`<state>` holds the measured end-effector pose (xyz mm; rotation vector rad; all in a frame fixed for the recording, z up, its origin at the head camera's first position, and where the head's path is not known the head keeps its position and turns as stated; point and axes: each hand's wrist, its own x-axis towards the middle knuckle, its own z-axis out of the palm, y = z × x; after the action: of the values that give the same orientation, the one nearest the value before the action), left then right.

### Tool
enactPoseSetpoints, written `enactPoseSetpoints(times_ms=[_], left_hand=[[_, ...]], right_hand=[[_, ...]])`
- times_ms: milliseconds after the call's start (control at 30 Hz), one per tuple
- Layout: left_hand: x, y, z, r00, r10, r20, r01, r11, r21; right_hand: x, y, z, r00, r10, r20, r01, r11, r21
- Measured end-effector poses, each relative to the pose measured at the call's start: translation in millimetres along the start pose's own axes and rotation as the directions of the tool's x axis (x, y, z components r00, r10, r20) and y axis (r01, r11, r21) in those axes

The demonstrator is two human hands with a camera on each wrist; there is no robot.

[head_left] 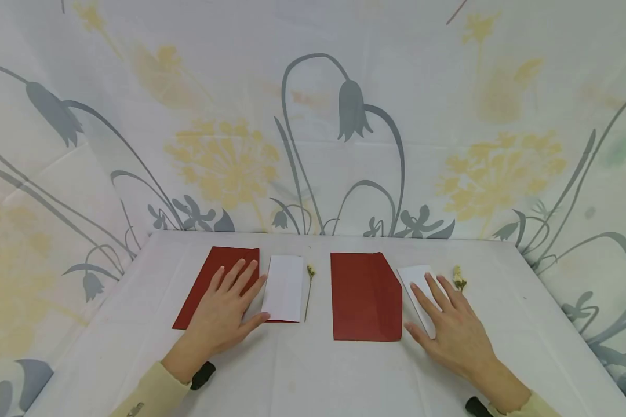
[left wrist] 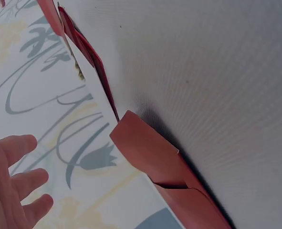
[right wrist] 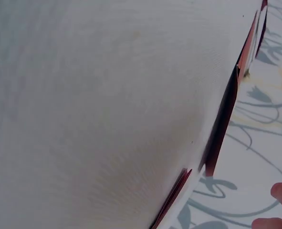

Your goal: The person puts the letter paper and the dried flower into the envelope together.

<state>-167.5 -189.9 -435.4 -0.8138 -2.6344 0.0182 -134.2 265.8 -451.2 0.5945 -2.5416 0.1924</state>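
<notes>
Left hand [head_left: 221, 324]: fingers spread above the left red envelope [head_left: 197, 292]; grip wide, holding nothing.
Right hand [head_left: 456, 330]: also wide and holding nothing, partly hiding the right white card [head_left: 419, 274]; contact I can't tell.
Tabletop [head_left: 302, 370]: carries both paper sets side by side.
Left white card [head_left: 284, 289]: between its envelope and the left dried flower [head_left: 310, 270].
Right red envelope [head_left: 365, 298]: near the middle, left of its card.
Right dried flower [head_left: 458, 278]: just beyond the right fingertips.
Step, I'd judge: pieces laid out, none lifted.
Next move: picking anything up calls for pinching thin edges or delicate stems.
Floral cloth [head_left: 313, 145]: hangs behind.
</notes>
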Motion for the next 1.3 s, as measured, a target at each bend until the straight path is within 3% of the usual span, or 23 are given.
enactPoseSetpoints(times_ms=[200,367,633,767,900,967,1100,1300], left_hand=[[-4.5,-1.0,-0.6,0.998,-0.063,0.010,0.064,0.993,-0.100],[-8.5,-3.0,-2.8,0.992,-0.129,0.010,0.129,0.975,-0.179],[-13.6,-8.9,-3.4,0.982,-0.182,-0.042,0.165,0.953,-0.254],[-15.8,-14.9,-2.8,0.975,-0.217,-0.057,0.193,0.941,-0.279],[-17.2,-21.6,-3.5,0.959,-0.285,0.000,0.270,0.907,-0.324],[-18.1,-25.9,-3.3,0.947,-0.318,0.040,0.311,0.881,-0.357],[-20.3,-36.0,-1.9,0.925,-0.368,0.096,0.372,0.823,-0.429],[-24.2,-54.3,2.2,0.905,-0.394,0.158,0.419,0.765,-0.490]], right_hand=[[-1.0,-7.7,-1.2,0.994,0.087,0.072,-0.093,0.992,0.082],[-0.4,-14.6,-2.6,0.985,0.154,0.078,-0.168,0.960,0.224],[5.7,-21.1,3.1,0.975,0.221,0.019,-0.207,0.877,0.434],[8.9,-22.3,8.6,0.964,0.264,0.041,-0.246,0.817,0.522],[11.5,-24.5,11.3,0.950,0.297,0.100,-0.295,0.740,0.605],[12.8,-26.2,11.5,0.941,0.310,0.137,-0.323,0.695,0.643],[16.1,-31.3,11.0,0.925,0.321,0.205,-0.371,0.635,0.677],[23.1,-39.9,15.1,0.916,0.312,0.251,-0.396,0.617,0.680]])
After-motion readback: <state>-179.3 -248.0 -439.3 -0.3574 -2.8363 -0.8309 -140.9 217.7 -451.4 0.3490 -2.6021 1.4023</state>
